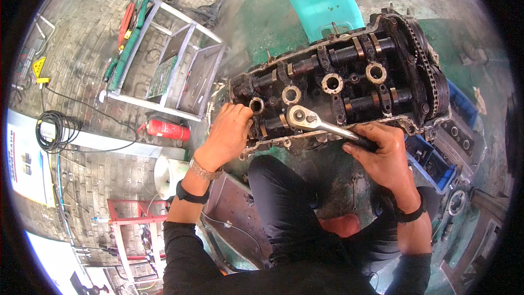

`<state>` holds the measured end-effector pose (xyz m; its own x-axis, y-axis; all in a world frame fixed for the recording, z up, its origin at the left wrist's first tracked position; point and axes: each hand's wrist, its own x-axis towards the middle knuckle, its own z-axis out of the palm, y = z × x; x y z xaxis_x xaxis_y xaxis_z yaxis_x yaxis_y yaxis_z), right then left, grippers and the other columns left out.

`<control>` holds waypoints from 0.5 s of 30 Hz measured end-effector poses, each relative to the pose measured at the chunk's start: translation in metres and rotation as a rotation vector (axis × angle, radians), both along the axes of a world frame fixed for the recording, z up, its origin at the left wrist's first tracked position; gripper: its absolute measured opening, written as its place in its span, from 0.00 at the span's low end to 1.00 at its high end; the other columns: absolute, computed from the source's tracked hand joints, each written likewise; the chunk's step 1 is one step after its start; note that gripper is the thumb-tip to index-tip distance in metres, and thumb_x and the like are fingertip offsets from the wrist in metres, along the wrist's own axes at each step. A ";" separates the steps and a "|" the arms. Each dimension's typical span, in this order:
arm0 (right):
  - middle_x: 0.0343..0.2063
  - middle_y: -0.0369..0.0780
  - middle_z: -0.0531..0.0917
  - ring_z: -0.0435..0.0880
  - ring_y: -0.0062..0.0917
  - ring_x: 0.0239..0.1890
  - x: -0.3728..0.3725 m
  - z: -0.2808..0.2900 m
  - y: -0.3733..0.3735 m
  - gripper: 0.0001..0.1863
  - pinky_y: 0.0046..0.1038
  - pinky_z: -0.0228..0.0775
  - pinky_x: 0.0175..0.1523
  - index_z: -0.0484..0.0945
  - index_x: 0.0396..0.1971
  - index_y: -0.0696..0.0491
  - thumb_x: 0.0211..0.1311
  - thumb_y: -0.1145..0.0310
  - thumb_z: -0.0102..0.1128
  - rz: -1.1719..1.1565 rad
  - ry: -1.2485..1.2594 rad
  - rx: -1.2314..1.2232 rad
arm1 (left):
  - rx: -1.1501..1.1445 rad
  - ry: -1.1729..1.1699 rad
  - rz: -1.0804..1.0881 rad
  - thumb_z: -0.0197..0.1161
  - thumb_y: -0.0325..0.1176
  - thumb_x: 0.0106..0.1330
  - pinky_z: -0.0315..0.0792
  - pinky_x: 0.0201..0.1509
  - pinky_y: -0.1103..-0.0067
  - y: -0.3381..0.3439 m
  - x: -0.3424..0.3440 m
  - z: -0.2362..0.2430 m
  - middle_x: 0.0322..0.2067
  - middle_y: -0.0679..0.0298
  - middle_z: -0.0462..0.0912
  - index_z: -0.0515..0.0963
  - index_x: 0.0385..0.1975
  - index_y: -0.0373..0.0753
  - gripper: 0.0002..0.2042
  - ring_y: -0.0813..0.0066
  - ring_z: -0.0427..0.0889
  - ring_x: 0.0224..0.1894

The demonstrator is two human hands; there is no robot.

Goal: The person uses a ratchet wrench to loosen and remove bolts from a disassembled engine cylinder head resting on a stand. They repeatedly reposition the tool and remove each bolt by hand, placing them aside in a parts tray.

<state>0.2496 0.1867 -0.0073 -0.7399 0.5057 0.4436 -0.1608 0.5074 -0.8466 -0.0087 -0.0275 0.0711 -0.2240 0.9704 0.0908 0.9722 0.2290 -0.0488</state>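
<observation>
In front of me lies an oily engine cylinder head with its camshafts exposed and a timing chain at its right end. My right hand is wrapped round the dark handle of a ratchet wrench. The wrench's round head points left, over the near camshaft. At the left end of the cylinder head, my left hand has its fingers curled together beside the leftmost round tube opening. What those fingers pinch, if anything, is hidden.
A turquoise plastic stool stands beyond the cylinder head. Blue bins with dark parts sit at the right, near a grey metal part. To the left are a metal-framed cart, a red fire extinguisher and a coiled black cable.
</observation>
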 end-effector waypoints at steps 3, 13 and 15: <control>0.28 0.48 0.85 0.85 0.42 0.29 0.000 0.000 0.000 0.13 0.33 0.76 0.33 0.84 0.33 0.58 0.46 0.72 0.76 0.004 -0.013 -0.024 | -0.001 -0.032 0.015 0.59 0.24 0.62 0.67 0.48 0.62 0.000 -0.002 0.001 0.33 0.50 0.74 0.71 0.35 0.34 0.05 0.47 0.72 0.41; 0.28 0.47 0.84 0.84 0.31 0.28 -0.004 -0.001 -0.003 0.15 0.26 0.74 0.34 0.82 0.34 0.64 0.44 0.80 0.75 0.055 0.041 -0.031 | -0.027 -0.083 0.020 0.58 0.25 0.63 0.67 0.46 0.61 0.004 -0.001 0.003 0.32 0.48 0.73 0.70 0.33 0.33 0.04 0.45 0.72 0.40; 0.28 0.48 0.84 0.84 0.32 0.28 -0.004 -0.001 -0.005 0.15 0.26 0.74 0.34 0.82 0.34 0.64 0.43 0.81 0.75 0.059 0.018 -0.032 | -0.038 -0.081 0.034 0.57 0.25 0.63 0.66 0.46 0.61 0.004 -0.001 0.002 0.31 0.48 0.73 0.70 0.32 0.33 0.04 0.44 0.71 0.40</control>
<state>0.2456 0.1821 -0.0083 -0.7611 0.4753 0.4414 -0.2048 0.4695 -0.8588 -0.0096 -0.0233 0.0730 -0.2624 0.9644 0.0340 0.9649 0.2618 0.0205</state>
